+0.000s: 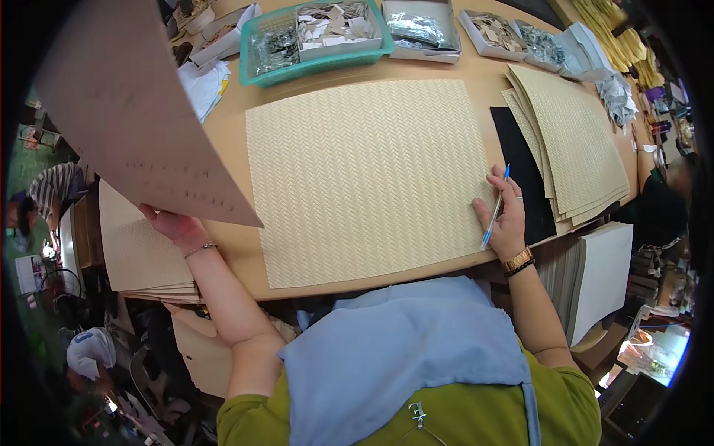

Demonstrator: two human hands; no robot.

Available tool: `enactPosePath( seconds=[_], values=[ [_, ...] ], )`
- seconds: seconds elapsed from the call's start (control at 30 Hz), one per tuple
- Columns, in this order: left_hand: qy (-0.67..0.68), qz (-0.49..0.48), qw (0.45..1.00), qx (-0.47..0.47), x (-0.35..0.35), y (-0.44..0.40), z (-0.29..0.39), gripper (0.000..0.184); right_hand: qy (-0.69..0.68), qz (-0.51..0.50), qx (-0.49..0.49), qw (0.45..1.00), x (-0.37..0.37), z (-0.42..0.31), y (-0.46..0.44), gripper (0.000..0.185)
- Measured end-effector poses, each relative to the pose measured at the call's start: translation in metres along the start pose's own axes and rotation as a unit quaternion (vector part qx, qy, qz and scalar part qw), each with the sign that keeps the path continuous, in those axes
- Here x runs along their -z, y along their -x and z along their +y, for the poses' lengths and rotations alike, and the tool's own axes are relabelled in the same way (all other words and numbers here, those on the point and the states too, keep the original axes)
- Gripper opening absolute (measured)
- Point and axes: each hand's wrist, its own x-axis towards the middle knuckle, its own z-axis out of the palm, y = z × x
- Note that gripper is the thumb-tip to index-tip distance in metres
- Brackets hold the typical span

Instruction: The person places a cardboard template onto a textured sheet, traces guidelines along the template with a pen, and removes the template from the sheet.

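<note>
A cream sheet with a woven herringbone pattern point(364, 178) lies flat on the table in front of me. My left hand point(176, 227) grips the lower edge of a large brownish board point(141, 111), which is raised and tilted at the left; its fingers are partly hidden behind the board. At the sheet's right edge is my right hand point(507, 219), with a blue-capped pen point(497, 206) held between its fingers. A black sheet point(524, 171) lies just right of that hand, partly under a stack of patterned sheets point(580, 141).
A green basket point(253, 73) with small pieces and boxes point(425, 30) line the table's point(242, 249) far side. Another sheet stack point(141, 245) is at the left edge. White boards point(602, 275) stand at the lower right. A person point(89, 353) is at the lower left.
</note>
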Motion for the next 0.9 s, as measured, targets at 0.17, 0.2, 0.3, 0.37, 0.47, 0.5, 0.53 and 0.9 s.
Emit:
enactPosePath(
  seconds=[0.17,0.2,0.3,0.37,0.47,0.5,0.53,0.9],
  values=[
    [0.232,-0.235,0.934,0.136,0.066,-0.02,0.009,0.05,0.079,-0.018,0.007,0.997,0.002,-0.001,-0.001,0.05],
    [0.208,-0.192,0.952,0.119,0.067,-0.02,0.01,0.05,0.08,-0.018,0.009,0.997,0.002,-0.001,-0.001,0.049],
    [0.164,-0.136,0.973,0.092,0.063,-0.018,0.012,0.05,0.08,-0.018,0.012,0.997,0.001,0.001,-0.001,0.049],
    [0.177,-0.193,0.959,0.105,0.043,-0.01,0.006,0.051,0.08,-0.02,0.008,0.997,0.001,0.001,-0.001,0.05],
    [-0.044,0.137,0.987,-0.072,-0.002,-0.005,-0.007,0.054,0.138,-0.014,0.04,0.99,0.002,-0.006,-0.002,0.048],
    [-0.068,0.119,0.988,-0.071,-0.01,0.0,-0.008,0.055,0.097,-0.014,0.031,0.995,0.0,-0.008,-0.003,0.047],
    [-0.09,0.098,0.989,-0.069,-0.018,0.003,-0.01,0.056,0.057,-0.01,0.023,0.998,-0.002,-0.01,-0.006,0.045],
    [-0.078,0.086,0.993,-0.014,-0.025,0.004,-0.019,0.069,-0.055,0.091,0.063,0.992,0.088,-0.031,-0.09,0.018]
  ],
)
